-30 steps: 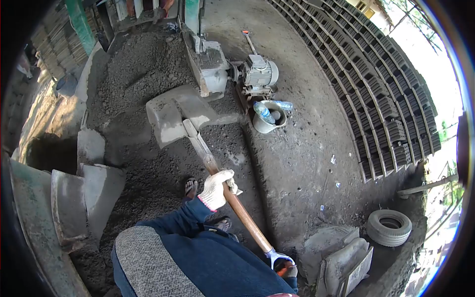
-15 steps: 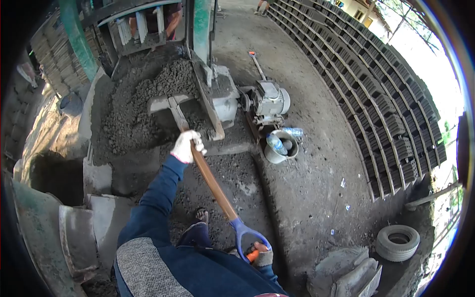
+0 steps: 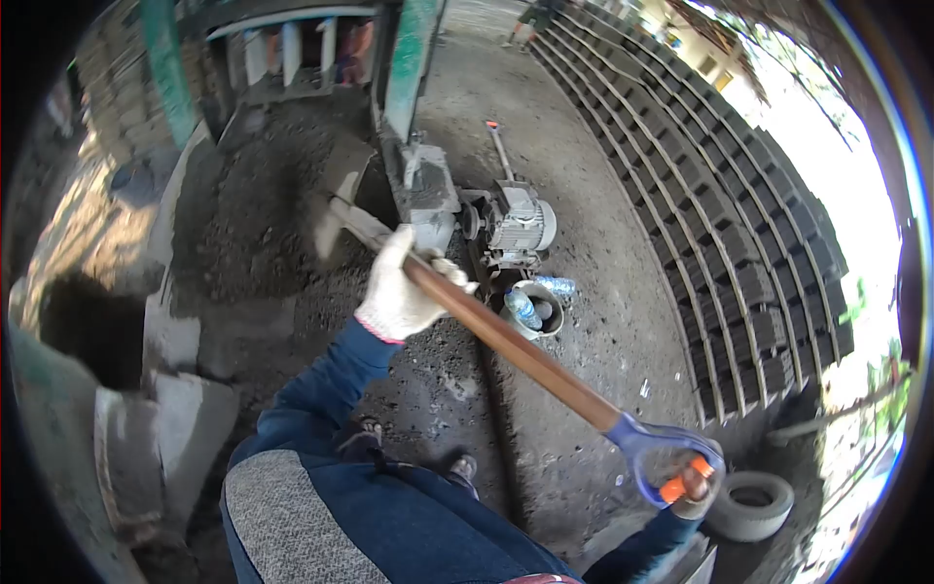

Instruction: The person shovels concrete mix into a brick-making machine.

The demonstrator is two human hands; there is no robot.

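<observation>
My left hand [image 3: 401, 290], in a white knit glove, is wrapped round the wooden shaft of a shovel [image 3: 516, 350] near its metal socket. My right hand [image 3: 696, 487] grips the orange crossbar of the blue D-shaped handle, at the lower right. The shaft slants from there up to the left. At its far end, the blurred blade is tipped over the dark grey crumbly mix [image 3: 248, 209] in the trough. That mix lies in front of a machine with a green post [image 3: 413, 63].
A grey motor [image 3: 520, 219] sits right of the trough, beside a bucket [image 3: 533, 316] holding plastic bottles. Racks of stacked blocks [image 3: 700, 214] line the right side. A tire [image 3: 749, 511] lies at lower right, and a dark pit [image 3: 92, 326] opens at left. Another person's legs [image 3: 525, 29] show far back.
The shovel's handle end has swung right and up with my right hand. My left hand is higher and nearer, and the blade has turned over. The heap of mix at the front looks lower.
</observation>
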